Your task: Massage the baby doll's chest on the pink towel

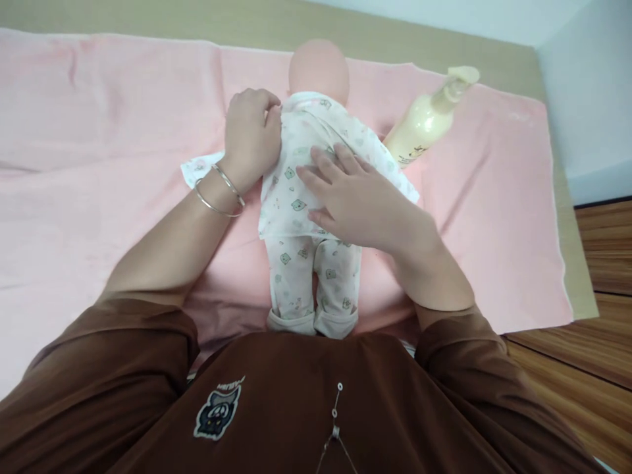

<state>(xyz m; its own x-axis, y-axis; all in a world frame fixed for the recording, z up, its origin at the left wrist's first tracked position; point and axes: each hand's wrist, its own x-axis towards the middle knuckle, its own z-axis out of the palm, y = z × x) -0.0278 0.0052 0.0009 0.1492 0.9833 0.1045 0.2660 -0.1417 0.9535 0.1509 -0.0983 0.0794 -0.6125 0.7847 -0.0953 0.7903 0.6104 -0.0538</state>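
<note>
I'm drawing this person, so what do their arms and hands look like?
The left hand and right hand wear no gloves. A thin silver-coloured bracelet circles the left wrist; none shows on the right. Plain brown sleeves end near the elbows, leaving the forearms bare.

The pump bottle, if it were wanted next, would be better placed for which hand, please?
Probably the right hand: it lies spread on the doll, nearer the pump bottle. The left hand is at the doll's opposite side and would likely need to reach across.
</note>
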